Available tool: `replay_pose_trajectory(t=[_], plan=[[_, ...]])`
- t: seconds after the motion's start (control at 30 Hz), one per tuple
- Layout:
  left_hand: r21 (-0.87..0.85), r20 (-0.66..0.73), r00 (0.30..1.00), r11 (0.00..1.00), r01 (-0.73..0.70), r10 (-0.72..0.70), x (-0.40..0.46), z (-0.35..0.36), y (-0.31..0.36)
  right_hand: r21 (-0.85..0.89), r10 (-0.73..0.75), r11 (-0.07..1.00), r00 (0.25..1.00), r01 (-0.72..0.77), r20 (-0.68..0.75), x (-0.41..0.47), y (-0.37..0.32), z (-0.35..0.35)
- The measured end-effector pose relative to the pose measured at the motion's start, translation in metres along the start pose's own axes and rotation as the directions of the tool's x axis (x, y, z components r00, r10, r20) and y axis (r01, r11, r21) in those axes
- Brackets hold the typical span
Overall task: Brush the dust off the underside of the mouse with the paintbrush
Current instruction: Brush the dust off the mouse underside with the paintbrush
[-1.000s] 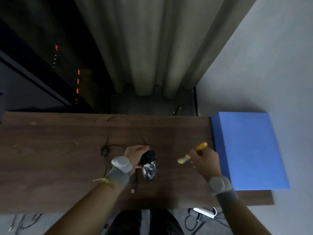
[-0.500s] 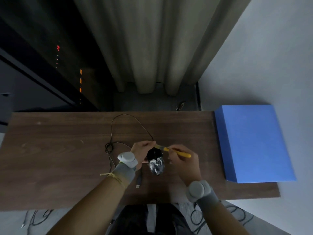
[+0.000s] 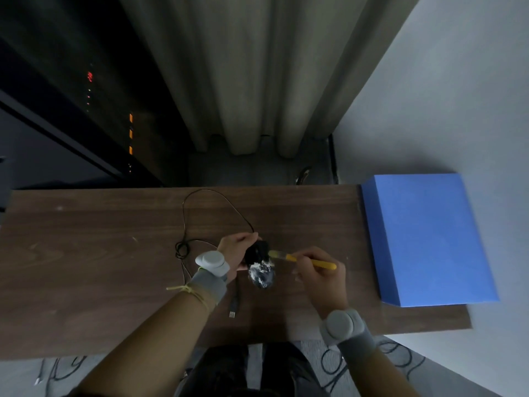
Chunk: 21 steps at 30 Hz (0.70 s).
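My left hand (image 3: 235, 253) grips a black wired mouse (image 3: 260, 266), turned so its underside faces up over the wooden desk (image 3: 86, 267). White dust covers the near half of that underside. My right hand (image 3: 320, 277) holds a yellow-handled paintbrush (image 3: 303, 260) by its handle, with the bristles touching the far right edge of the mouse. The mouse cable (image 3: 200, 213) loops away across the desk to the far side and back to a USB plug (image 3: 233, 309) near my left wrist.
A blue box (image 3: 429, 239) lies on the desk's right end, close to my right hand. Grey curtains and a dark rack with small lights stand beyond the far edge. Loose cables lie on the floor near the desk's front edge.
My right hand has brought the paintbrush from the right, beside the blue box, over to the mouse; the bristles now touch it. My left hand keeps holding the mouse in place.
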<state>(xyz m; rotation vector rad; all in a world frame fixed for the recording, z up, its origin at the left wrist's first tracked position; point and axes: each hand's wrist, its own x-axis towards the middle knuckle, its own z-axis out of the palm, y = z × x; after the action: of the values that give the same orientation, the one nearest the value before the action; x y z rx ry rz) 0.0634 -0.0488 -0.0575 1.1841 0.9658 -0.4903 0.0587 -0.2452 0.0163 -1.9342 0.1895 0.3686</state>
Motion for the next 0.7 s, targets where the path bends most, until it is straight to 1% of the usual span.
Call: replay_pose_trajectory(t=[0.1, 0.2, 0.27, 0.47, 0.53, 0.7], plan=[[0.001, 0.001, 1.000, 1.000, -0.001, 0.001, 0.002, 0.001, 0.000, 0.035, -0.011, 0.999, 1.000, 0.011, 0.010, 0.010, -0.007, 0.007], [-0.022, 0.002, 1.000, 1.000, -0.003, 0.003, 0.004, 0.003, 0.002, 0.037, 0.037, 0.999, 0.998, -0.039, 0.047, 0.005, -0.002, 0.010], [-0.008, -0.001, 1.000, 1.000, -0.012, 0.012, 0.005, 0.002, 0.003, 0.035, 0.053, 0.998, 0.997, -0.055, 0.052, -0.002, 0.005, 0.007], [0.016, -0.001, 1.000, 1.000, -0.017, 0.017, 0.010, 0.003, -0.001, 0.069, 0.045, 0.997, 0.998, -0.042, -0.049, 0.004, 0.003, 0.010], [0.014, 0.009, 1.000, 1.000, -0.013, 0.013, 0.012, 0.004, -0.002, 0.073, 0.055, 0.996, 0.998, -0.052, -0.039, 0.008, 0.003, 0.014], [0.011, 0.001, 1.000, 1.000, -0.020, 0.020, 0.015, 0.002, -0.003, 0.021, 0.076, 0.997, 0.997, -0.076, -0.012, -0.005, 0.025, 0.010]])
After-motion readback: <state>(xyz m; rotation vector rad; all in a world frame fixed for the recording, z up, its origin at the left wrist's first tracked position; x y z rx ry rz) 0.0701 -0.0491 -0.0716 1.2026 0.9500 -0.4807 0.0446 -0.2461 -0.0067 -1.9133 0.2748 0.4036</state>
